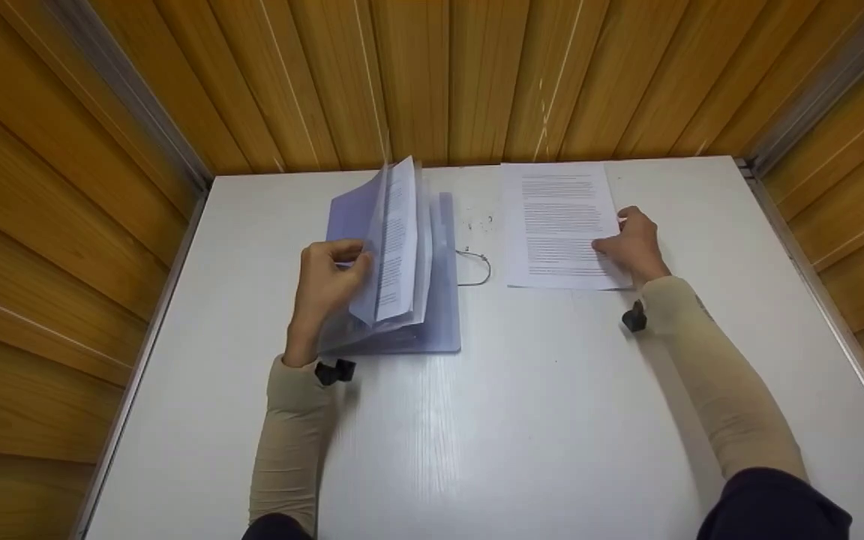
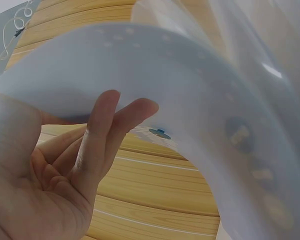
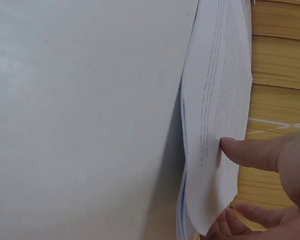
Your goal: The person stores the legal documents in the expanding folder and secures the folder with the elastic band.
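Observation:
A translucent purple folder [image 1: 445, 300] with clear plastic sleeves [image 1: 424, 247] stands partly fanned on the table, a printed sheet [image 1: 399, 240] inside one sleeve. At its left side, my left hand [image 1: 327, 281] pinches the edge of a raised clear sleeve between thumb and fingers; in the left wrist view the sleeve [image 2: 155, 75] bows over that hand. A small stack of printed paper [image 1: 563, 225] lies to the folder's right. My right hand [image 1: 633, 244] grips the stack's right edge, thumb on the top sheet [image 3: 215, 125] and the other fingers at or under the edge.
A thin dark cord loop [image 1: 477, 268] sticks out from the folder's right side toward the paper. The white table [image 1: 492, 435] ends at wood-panelled walls [image 1: 439, 82] at the back and both sides.

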Motion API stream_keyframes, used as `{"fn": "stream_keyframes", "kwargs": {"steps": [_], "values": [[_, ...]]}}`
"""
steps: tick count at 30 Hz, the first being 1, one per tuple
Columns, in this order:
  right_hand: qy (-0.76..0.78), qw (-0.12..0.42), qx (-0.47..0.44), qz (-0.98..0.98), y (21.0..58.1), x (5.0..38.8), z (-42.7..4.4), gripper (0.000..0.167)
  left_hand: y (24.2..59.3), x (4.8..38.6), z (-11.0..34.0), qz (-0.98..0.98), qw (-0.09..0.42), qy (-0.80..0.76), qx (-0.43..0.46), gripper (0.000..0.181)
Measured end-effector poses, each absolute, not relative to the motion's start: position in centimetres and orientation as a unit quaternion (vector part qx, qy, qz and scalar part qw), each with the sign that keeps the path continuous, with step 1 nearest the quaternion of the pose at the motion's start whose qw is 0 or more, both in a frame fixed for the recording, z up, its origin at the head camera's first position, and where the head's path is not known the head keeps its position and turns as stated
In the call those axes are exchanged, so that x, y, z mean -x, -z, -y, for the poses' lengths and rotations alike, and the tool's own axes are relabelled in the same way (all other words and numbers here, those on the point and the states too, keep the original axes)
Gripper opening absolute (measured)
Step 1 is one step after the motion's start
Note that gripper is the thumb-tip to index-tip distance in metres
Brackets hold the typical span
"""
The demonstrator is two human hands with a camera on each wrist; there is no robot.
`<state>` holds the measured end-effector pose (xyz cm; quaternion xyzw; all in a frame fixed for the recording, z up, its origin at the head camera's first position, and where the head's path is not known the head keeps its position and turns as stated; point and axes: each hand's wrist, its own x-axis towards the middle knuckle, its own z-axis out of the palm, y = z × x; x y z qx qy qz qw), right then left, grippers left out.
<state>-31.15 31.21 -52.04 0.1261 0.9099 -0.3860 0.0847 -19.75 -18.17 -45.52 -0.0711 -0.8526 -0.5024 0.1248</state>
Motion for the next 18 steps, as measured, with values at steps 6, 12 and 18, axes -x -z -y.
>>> {"fn": "stream_keyframes", "kwargs": {"steps": [6, 12, 18], "values": [[0.380, 0.079, -0.122, -0.913, 52.0, 31.3, -32.1, 0.065, 45.6, 19.8, 18.0, 0.852, 0.125, 0.504, 0.070, 0.025], [0.396, 0.073, -0.124, -0.907, 51.9, 31.3, -32.8, 0.053, 45.7, 19.7, 18.0, 0.850, 0.122, 0.507, 0.071, 0.026], [0.435, 0.117, -0.152, -0.880, 51.6, 31.6, -33.8, 0.056, 45.5, 19.8, 18.0, 0.850, 0.120, 0.509, 0.069, 0.025]]}}
